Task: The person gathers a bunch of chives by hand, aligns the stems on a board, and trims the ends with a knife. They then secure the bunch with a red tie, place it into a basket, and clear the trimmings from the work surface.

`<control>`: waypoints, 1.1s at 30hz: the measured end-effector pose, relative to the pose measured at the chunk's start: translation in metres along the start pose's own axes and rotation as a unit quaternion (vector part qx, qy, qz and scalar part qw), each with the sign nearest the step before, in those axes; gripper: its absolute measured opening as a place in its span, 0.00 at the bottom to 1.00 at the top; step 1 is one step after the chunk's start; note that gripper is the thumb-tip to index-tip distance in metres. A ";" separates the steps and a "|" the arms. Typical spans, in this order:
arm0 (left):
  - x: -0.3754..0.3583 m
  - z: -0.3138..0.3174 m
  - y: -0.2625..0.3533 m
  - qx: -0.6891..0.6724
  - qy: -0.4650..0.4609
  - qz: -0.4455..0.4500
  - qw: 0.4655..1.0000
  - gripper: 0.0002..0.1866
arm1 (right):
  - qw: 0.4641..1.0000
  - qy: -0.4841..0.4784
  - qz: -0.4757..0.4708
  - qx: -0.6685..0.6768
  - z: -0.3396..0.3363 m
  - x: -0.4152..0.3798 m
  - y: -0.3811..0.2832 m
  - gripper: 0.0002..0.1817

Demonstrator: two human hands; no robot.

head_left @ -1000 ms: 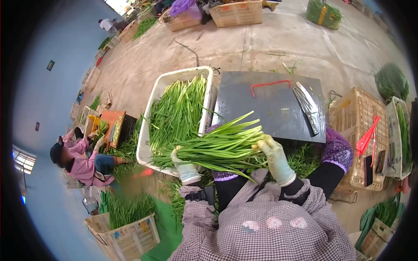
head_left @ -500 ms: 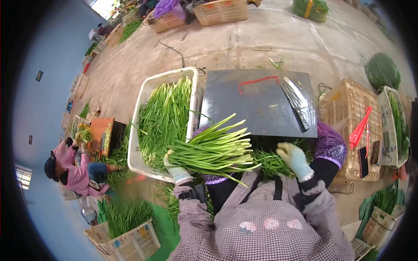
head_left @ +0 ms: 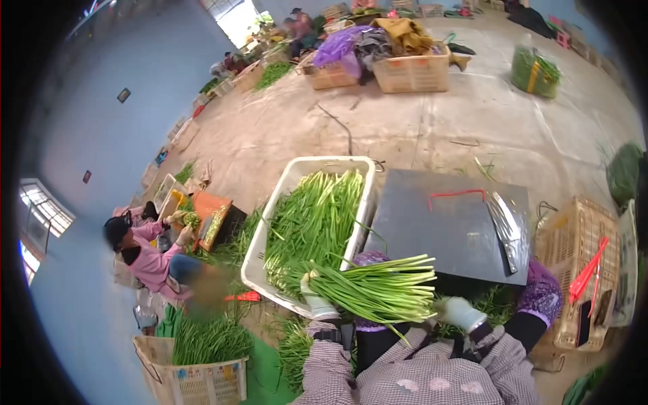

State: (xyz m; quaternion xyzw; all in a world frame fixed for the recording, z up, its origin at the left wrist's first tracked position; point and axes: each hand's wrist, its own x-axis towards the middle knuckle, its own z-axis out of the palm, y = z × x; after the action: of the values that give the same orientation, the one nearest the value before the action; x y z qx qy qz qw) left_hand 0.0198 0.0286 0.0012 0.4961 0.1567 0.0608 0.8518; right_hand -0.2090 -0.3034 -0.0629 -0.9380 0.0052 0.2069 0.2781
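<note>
My gloved left hand [head_left: 317, 298] is closed around the leafy part of a bunch of chives [head_left: 378, 287]. The pale stem ends of the bunch point right, across my lap and in front of the board's near edge. At those ends is my gloved right hand [head_left: 462, 314], slightly blurred, with its fingers loosely apart and nothing held in them. Left of the board stands a white crate [head_left: 255, 264] filled with more chives. On the dark board [head_left: 442, 226] lie a knife [head_left: 503, 229] and a bent red strip [head_left: 459, 194].
To the right, an upturned plastic crate [head_left: 565, 236] carries red ties [head_left: 587, 273] and a phone [head_left: 584, 324]. A person in pink [head_left: 155, 256] sits at the left. Below them is a crate of greens [head_left: 209, 374]. Further crates [head_left: 412, 73] stand at the back.
My right hand has moved left to the stem ends of the bunch. My left hand keeps its hold. The camera view has shifted, so the scene sits lower and further right.
</note>
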 end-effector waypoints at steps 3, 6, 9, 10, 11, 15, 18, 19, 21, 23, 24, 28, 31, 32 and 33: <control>-0.007 0.009 0.015 0.003 -0.080 -0.050 0.996 0.17 | 0.825 0.199 -0.028 0.528 -0.102 -0.018 -0.063 0.22; 0.001 -0.006 0.008 -0.171 -0.194 -0.145 0.955 0.17 | 0.878 0.263 -0.266 0.298 -0.099 -0.006 -0.070 0.15; 0.025 -0.029 0.001 -0.315 -0.251 -0.178 0.898 0.24 | 0.846 0.136 -0.025 0.515 -0.101 -0.028 -0.087 0.10; 0.030 -0.036 0.000 -0.325 -0.254 -0.165 0.896 0.24 | 0.870 0.275 -0.087 0.400 -0.102 -0.038 -0.080 0.09; 0.035 -0.041 -0.001 -0.337 -0.259 -0.148 0.893 0.24 | 0.805 0.263 0.031 0.530 -0.111 -0.053 -0.077 0.12; 0.042 -0.048 -0.006 -0.330 -0.232 -0.143 0.904 0.25 | 0.795 0.238 0.139 0.540 -0.088 -0.066 -0.040 0.11; 0.027 -0.024 0.005 -0.341 -0.275 -0.146 0.887 0.25 | 0.867 0.318 -0.087 0.374 -0.102 -0.049 -0.082 0.19; 0.028 -0.022 0.004 -0.339 -0.275 -0.147 0.887 0.25 | 0.898 0.308 -0.114 0.294 -0.099 -0.037 -0.087 0.23; 0.031 -0.021 0.005 -0.346 -0.289 -0.144 0.881 0.26 | 0.883 0.110 -0.098 0.445 -0.065 -0.008 -0.078 0.22; 0.022 -0.015 0.012 -0.344 -0.286 -0.147 0.882 0.26 | 0.806 0.133 -0.075 0.572 -0.073 -0.019 -0.094 0.15; 0.018 -0.014 0.015 -0.330 -0.252 -0.139 0.899 0.25 | 0.852 0.206 -0.024 0.481 -0.077 -0.022 -0.087 0.11; 0.012 -0.021 0.022 -0.307 -0.226 -0.129 0.916 0.25 | 0.820 0.482 0.058 0.305 -0.072 -0.047 -0.070 0.04; 0.010 -0.013 0.020 -0.319 -0.222 -0.126 0.913 0.26 | 0.890 0.435 -0.098 0.099 -0.083 -0.056 -0.101 0.06; 0.011 -0.011 0.019 -0.327 -0.228 -0.119 0.909 0.26 | 0.912 0.385 -0.133 0.052 -0.094 -0.054 -0.121 0.11; 0.012 -0.009 0.019 -0.335 -0.233 -0.111 0.906 0.27 | 0.922 0.370 -0.112 0.009 -0.082 -0.039 -0.126 0.13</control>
State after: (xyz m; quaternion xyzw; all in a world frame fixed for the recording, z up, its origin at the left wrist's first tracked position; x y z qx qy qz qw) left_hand 0.0290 0.0489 0.0110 0.1607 -0.0217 -0.1019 0.9815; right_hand -0.1971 -0.2439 0.0806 -0.9398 0.0048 -0.1872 0.2858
